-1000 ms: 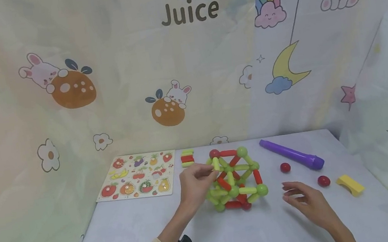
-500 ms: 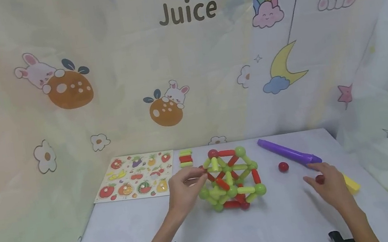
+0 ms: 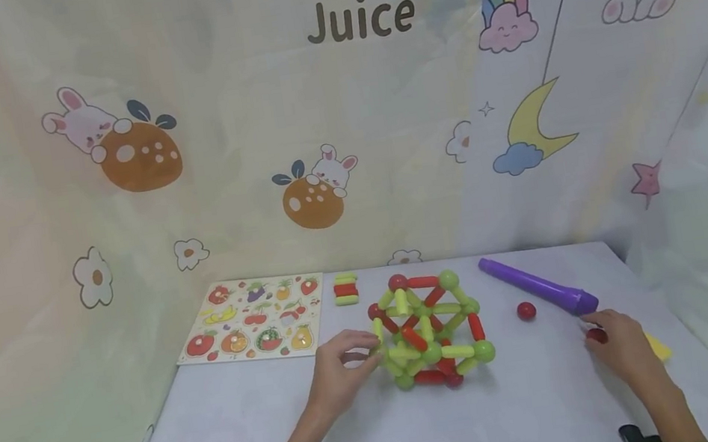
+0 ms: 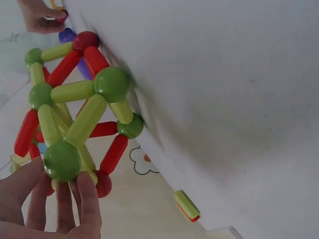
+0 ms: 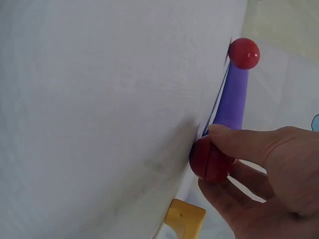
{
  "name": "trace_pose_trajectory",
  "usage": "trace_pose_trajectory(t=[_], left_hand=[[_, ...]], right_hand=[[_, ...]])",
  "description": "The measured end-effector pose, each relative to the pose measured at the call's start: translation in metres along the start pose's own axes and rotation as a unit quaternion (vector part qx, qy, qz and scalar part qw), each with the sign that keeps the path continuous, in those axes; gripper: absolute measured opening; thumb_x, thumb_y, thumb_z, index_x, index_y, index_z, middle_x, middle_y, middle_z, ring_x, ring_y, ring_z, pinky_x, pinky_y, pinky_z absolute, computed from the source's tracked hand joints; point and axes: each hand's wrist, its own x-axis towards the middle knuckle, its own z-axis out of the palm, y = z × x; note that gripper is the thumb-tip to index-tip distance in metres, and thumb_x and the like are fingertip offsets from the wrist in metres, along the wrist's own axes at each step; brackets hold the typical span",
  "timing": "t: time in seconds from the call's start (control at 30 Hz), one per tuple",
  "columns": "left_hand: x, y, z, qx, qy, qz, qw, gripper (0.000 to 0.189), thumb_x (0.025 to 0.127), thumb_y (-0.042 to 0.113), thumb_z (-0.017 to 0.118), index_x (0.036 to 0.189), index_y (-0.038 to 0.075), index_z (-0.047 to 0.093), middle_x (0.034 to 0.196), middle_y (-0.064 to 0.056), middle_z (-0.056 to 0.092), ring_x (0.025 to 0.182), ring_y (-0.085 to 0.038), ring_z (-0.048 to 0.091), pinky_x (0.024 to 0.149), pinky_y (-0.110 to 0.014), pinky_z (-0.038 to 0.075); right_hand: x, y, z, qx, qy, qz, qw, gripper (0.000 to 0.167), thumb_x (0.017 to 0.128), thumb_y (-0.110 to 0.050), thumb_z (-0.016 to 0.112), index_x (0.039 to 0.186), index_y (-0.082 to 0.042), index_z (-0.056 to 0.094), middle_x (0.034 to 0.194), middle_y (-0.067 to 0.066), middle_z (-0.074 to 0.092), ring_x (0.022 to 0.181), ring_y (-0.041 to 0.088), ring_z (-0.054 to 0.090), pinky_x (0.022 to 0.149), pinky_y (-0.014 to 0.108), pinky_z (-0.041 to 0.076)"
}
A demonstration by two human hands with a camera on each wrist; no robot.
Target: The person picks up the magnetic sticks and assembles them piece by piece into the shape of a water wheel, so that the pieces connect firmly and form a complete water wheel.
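A lattice of magnetic sticks and balls point(image 3: 432, 353), red and green, stands in the middle of the table. My left hand point(image 3: 340, 374) is at its left side. In the left wrist view, thumb and fingers curl round a green ball point(image 4: 62, 162) at the lattice's corner, where pale green sticks meet. Over on the right, my right hand point(image 3: 629, 350) pinches a red ball point(image 5: 210, 160) between thumb and fingertips, close to the tabletop. A second red ball point(image 3: 526, 311) lies between that hand and the lattice.
Behind the right hand lies a purple stick point(image 3: 536, 284); a yellow block point(image 3: 659, 346) is partly hidden by that hand. A fruit puzzle board point(image 3: 249, 320) sits at the back left, beside a few short green and red sticks point(image 3: 346, 290). A printed curtain hangs behind the table.
My right hand has moved right, away from the lattice, and taken hold of a red ball. My left hand has shifted from the lattice's upper left down to a green ball on its left side.
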Motion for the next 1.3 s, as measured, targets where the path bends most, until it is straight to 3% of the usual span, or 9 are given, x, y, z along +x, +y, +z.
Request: trace_pose_trajectory(t=[0.17, 0.27, 0.33, 0.43, 0.5, 0.67, 0.83, 1.13, 1.3], left_hand=[[-0.003, -0.001, 0.002, -0.005, 0.001, -0.002, 1.0000, 0.019, 0.092, 0.002, 0.084, 0.109, 0.010, 0.082, 0.115, -0.001, 0.078, 0.115, -0.025, 0.072, 0.093, -0.037, 0.064], [-0.004, 0.000, 0.002, -0.007, 0.001, -0.004, 1.0000, 0.020, 0.092, 0.001, 0.084, 0.109, 0.011, 0.082, 0.115, -0.001, 0.077, 0.114, -0.024, 0.072, 0.095, -0.040, 0.063], [-0.005, 0.000, 0.002, -0.006, 0.002, -0.006, 1.0000, 0.020, 0.092, 0.001, 0.084, 0.109, 0.011, 0.083, 0.115, 0.000, 0.077, 0.114, -0.024, 0.072, 0.096, -0.040, 0.063], [-0.006, 0.000, 0.003, -0.006, 0.004, -0.009, 0.9999, 0.021, 0.092, 0.001, 0.084, 0.110, 0.011, 0.083, 0.115, 0.000, 0.077, 0.114, -0.023, 0.072, 0.096, -0.039, 0.063], [-0.007, 0.000, 0.004, -0.010, 0.006, -0.010, 0.9999, 0.021, 0.092, 0.000, 0.084, 0.110, 0.011, 0.083, 0.114, 0.000, 0.077, 0.114, -0.024, 0.072, 0.096, -0.039, 0.063], [-0.009, -0.001, 0.009, -0.013, 0.005, -0.013, 0.9998, 0.019, 0.093, 0.003, 0.084, 0.112, 0.008, 0.082, 0.115, 0.001, 0.077, 0.114, -0.023, 0.072, 0.097, -0.038, 0.062], [-0.011, -0.001, 0.014, -0.019, 0.005, -0.017, 0.9997, 0.020, 0.093, 0.004, 0.083, 0.112, 0.008, 0.081, 0.115, 0.002, 0.076, 0.112, -0.023, 0.073, 0.097, -0.040, 0.062], [-0.013, -0.001, 0.017, -0.013, 0.004, -0.010, 0.9999, 0.021, 0.093, 0.004, 0.083, 0.113, 0.006, 0.080, 0.116, 0.002, 0.077, 0.113, -0.022, 0.073, 0.097, -0.038, 0.062], [-0.014, 0.000, 0.015, -0.009, 0.009, -0.009, 0.9999, 0.021, 0.093, 0.004, 0.083, 0.113, 0.006, 0.080, 0.116, 0.002, 0.077, 0.113, -0.022, 0.073, 0.097, -0.039, 0.062]], right_hand=[[-0.003, -0.006, -0.003, 0.002, -0.026, 0.025, 0.9993, 0.045, 0.091, -0.001, 0.082, 0.128, 0.018, 0.064, 0.114, 0.036, 0.067, 0.101, 0.047, 0.063, 0.086, 0.060, 0.056], [-0.012, -0.022, -0.008, 0.019, 0.031, -0.016, 0.9992, 0.041, 0.087, -0.005, 0.088, 0.120, 0.014, 0.072, 0.103, 0.028, 0.074, 0.093, 0.041, 0.068, 0.081, 0.055, 0.060], [-0.021, -0.042, -0.014, 0.050, 0.087, -0.058, 0.9932, 0.038, 0.082, -0.005, 0.092, 0.115, 0.008, 0.077, 0.099, 0.021, 0.078, 0.088, 0.034, 0.072, 0.079, 0.037, 0.063], [-0.033, -0.085, -0.024, 0.120, 0.162, -0.139, 0.9696, 0.037, 0.075, 0.000, 0.096, 0.110, -0.001, 0.082, 0.099, 0.015, 0.081, 0.088, 0.012, 0.075, 0.077, 0.012, 0.058], [-0.036, -0.115, -0.030, 0.193, 0.164, -0.183, 0.9499, 0.040, 0.075, 0.005, 0.095, 0.112, -0.003, 0.082, 0.103, 0.014, 0.081, 0.092, -0.001, 0.072, 0.081, 0.004, 0.052], [-0.038, -0.183, -0.028, 0.356, 0.093, -0.247, 0.8965, 0.043, 0.078, 0.015, 0.087, 0.119, 0.003, 0.079, 0.115, 0.020, 0.078, 0.107, 0.001, 0.073, 0.088, 0.021, 0.060], [-0.033, -0.227, -0.011, 0.417, 0.042, -0.265, 0.8683, 0.040, 0.080, 0.010, 0.089, 0.118, 0.004, 0.079, 0.115, 0.018, 0.077, 0.106, 0.008, 0.074, 0.089, 0.028, 0.062], [-0.029, -0.252, 0.017, 0.446, 0.083, -0.250, 0.8554, 0.037, 0.077, 0.014, 0.089, 0.112, 0.005, 0.079, 0.105, 0.017, 0.079, 0.101, 0.008, 0.075, 0.089, 0.025, 0.061], [-0.029, -0.261, 0.024, 0.439, 0.100, -0.222, 0.8647, 0.035, 0.077, 0.007, 0.093, 0.108, 0.001, 0.078, 0.102, 0.011, 0.080, 0.097, 0.011, 0.076, 0.089, 0.025, 0.062]])
